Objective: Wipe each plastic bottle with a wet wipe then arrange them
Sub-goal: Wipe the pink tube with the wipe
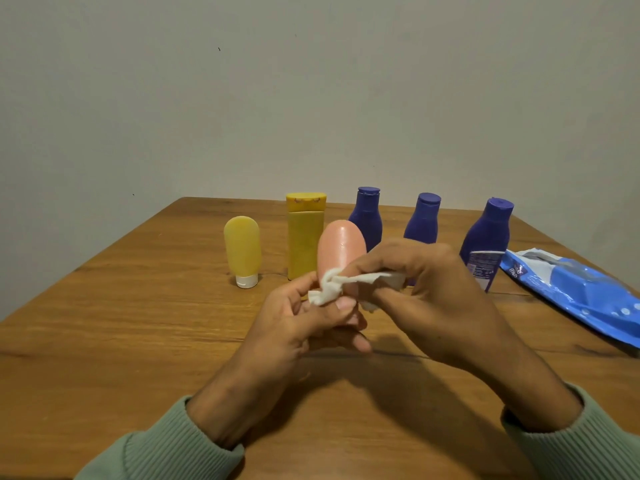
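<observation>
Nearest: green ribbed sleeves at bottom edge, both forearms reaching in over brown wooden desk (104, 323).

Left hand (304, 327) wrapped around lower end of smooth pink rounded plastic bottle (341, 251), grip closed on it, rounded end pointing up and away. Held clear of desk, probably so all sides can be reached.

Right hand (426, 292) pinching crumpled white wet wipe (346, 285), grip closed on it, wipe pressed against bottle's lower body just above left fingers. Judged mid-wipe on this bottle.

Just beyond, to the left: small yellow soft tube bottle (242, 247) standing on its white cap, tall yellow flat flip-top bottle (304, 237) beside it.

Behind hands and rightward: three dark blue plastic bottles, first (367, 220), second (422, 220), third (488, 237), upright in loose row, spaced apart. Whether already wiped, cannot tell.

Far right: blue plastic wipes pack (581, 296) lying flat, within right hand's reach for a fresh wipe.
</observation>
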{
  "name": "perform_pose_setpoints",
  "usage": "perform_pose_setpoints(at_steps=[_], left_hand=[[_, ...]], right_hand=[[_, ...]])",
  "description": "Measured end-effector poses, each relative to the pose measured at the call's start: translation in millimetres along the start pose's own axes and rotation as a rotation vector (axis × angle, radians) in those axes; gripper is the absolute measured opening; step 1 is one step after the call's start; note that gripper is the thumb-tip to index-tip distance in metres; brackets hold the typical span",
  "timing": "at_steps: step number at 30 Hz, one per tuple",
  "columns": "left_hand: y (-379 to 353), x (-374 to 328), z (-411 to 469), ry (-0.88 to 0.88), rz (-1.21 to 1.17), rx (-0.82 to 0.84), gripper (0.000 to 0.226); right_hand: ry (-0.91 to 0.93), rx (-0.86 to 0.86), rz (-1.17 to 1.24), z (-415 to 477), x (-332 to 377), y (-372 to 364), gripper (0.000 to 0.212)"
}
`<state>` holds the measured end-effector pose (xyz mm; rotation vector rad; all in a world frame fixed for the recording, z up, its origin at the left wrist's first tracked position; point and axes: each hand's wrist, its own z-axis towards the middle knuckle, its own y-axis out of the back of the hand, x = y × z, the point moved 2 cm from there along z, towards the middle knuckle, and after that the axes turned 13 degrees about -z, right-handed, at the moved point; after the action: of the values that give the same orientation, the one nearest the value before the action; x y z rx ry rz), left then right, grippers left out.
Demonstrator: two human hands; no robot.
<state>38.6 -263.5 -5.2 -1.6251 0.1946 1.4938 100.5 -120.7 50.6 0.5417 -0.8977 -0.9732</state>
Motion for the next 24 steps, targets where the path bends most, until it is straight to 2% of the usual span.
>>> perform_pose_setpoints(at_steps=[3,6,12,16,20,24], left_hand=[[-3,1,0,0.016,-0.029,0.033,0.024],[-2,0,-1,0.021,-0.036,0.022,0.033],[-4,-4,0,-0.014,-0.001,-0.025,0.047],[-6,-4,0,0.001,-0.032,-0.035,0.05],[-6,-4,1,-0.025,-0.067,-0.063,0.049],[-7,-5,-1,-0.011,-0.045,-0.034,0.049]], right_hand=[[-0.03,-0.093,-0.022,1,-5,4,0.019],[-0.06,-0.154,-0.043,1,-6,3,0.018],[-0.083,0.028,0.065,0,3,7,0.017],[-0.149,-0.031,0.115,-2,7,3,0.017],[-0.16,0.04,0.194,-2,10,4,0.015],[-0.178,-0.047,0.11,-2,6,5,0.017]])
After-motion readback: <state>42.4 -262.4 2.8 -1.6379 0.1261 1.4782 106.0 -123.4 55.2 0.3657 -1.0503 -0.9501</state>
